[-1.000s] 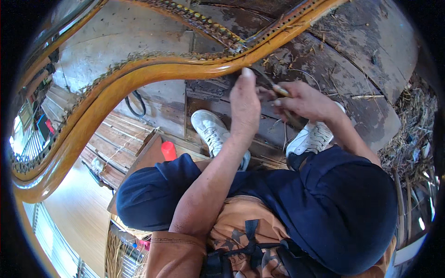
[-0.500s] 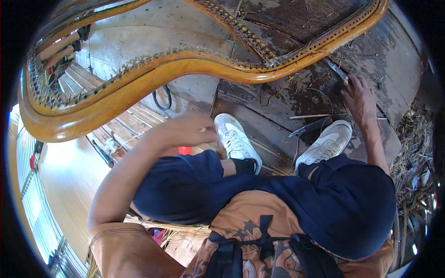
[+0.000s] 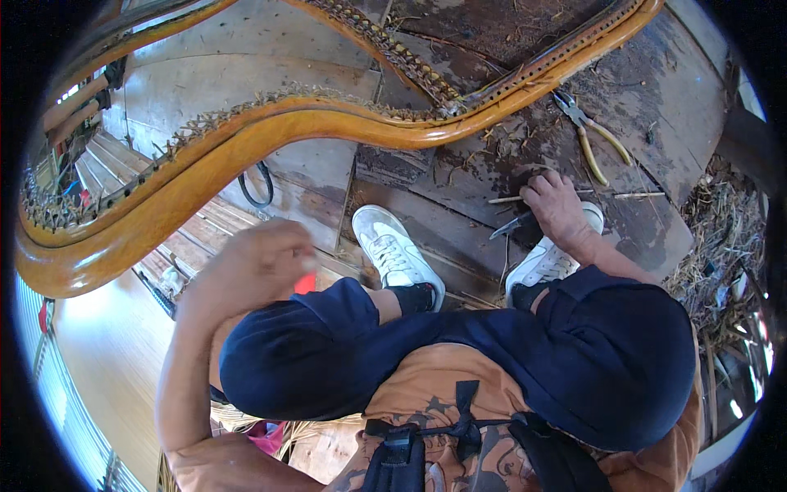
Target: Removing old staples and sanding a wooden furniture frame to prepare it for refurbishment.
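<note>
My right hand [image 3: 559, 210] is on the floor in front of my right shoe, its fingers curled over the dark handle of a knife [image 3: 511, 226]. The blade points left. A thin cane strip [image 3: 639, 195] runs along the floor beside that hand. Pliers [image 3: 589, 131] with yellow handles lie beyond it, jaws toward the frame. My left hand [image 3: 266, 258] is raised above my left knee, smeared by motion; its fingers look bent, and anything in them is hidden. Ahead curves a varnished wooden frame [image 3: 328, 127] with drilled holes and woven cane stubs along its edge.
My white shoes [image 3: 392, 250] stand on worn floor boards. A black loop [image 3: 257, 187] lies beneath the frame. Something red [image 3: 306, 283] shows beside my left hand. Dry cane scraps [image 3: 721, 238] are heaped at the right, and a smooth wooden panel [image 3: 102, 344] lies left.
My right hand has let go of the pliers and moved back toward me onto the knife handle. My left hand has drawn back to the left. The whole view has shifted slightly.
</note>
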Demonstrator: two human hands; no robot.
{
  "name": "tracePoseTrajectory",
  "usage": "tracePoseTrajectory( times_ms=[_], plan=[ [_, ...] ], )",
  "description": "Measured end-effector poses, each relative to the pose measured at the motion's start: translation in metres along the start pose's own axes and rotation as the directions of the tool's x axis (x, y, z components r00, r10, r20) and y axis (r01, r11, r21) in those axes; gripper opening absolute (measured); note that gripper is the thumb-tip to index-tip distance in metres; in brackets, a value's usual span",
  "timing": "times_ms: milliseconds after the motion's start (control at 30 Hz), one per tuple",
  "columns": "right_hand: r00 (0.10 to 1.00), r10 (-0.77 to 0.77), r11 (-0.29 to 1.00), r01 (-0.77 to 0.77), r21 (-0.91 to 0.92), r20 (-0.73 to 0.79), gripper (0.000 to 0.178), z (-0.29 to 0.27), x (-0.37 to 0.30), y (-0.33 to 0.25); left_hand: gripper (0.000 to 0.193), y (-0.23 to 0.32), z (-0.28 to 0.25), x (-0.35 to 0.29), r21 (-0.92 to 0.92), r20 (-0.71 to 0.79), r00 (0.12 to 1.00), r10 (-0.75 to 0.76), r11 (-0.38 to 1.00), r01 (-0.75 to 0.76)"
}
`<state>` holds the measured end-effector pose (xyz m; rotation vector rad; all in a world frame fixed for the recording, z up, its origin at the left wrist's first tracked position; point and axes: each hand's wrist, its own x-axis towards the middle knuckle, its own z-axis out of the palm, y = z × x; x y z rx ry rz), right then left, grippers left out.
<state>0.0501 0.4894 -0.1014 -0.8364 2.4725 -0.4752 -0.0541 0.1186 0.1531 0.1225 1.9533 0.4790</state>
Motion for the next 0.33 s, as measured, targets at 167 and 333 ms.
tracePoseTrajectory(
  times_ms=[167,333],
  plan=[
    [0.996,-0.067,0.994,0.071,0.077,-0.050,0.025,-0.010,-0.012,-0.010,0.033,0.010,0.013,0.049,0.184,0.235,0.966,0.107,0.971,-0.153],
    [0.992,-0.046,0.998,0.052,-0.046,0.116,0.038,-0.001,-0.018,-0.016,0.035,-0.014,-0.001,0.069,0.366,-0.036,0.999,-0.015,0.930,0.027]
  ],
)
